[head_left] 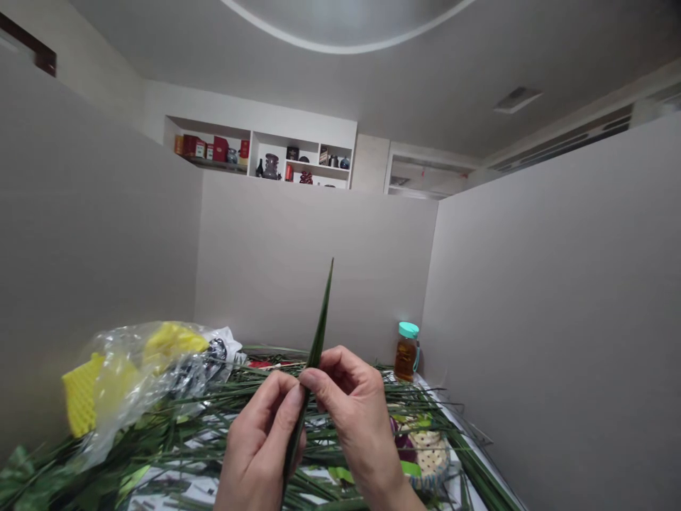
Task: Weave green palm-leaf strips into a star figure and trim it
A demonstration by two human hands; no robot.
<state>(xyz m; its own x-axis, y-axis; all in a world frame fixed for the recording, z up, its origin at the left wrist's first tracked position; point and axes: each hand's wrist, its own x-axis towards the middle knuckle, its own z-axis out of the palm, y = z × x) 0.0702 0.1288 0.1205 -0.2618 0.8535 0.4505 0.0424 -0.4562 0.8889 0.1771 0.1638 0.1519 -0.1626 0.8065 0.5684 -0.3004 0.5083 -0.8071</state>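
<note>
A long, narrow green leaf (pixel 322 319) stands almost upright in front of me, its pointed tip upward. My left hand (pixel 264 436) pinches it from the left between thumb and fingers. Just above that grip, my right hand (pixel 355 411) closes on the same leaf, thumb pressed against its edge. The two thumbs are close together. Below the hands, the leaf's lower part runs down past the left palm and out of the picture. Beneath both hands lie many loose green leaf strips (pixel 234 404), spread across the table.
On the left rests a clear plastic bag (pixel 133 390) with yellow netted material (pixel 85 394). A bottle with a turquoise lid and amber liquid (pixel 406 355) stands back right. A dotted cream item (pixel 430 454) lies right of my hand. Grey partitions (pixel 313 262) enclose the table.
</note>
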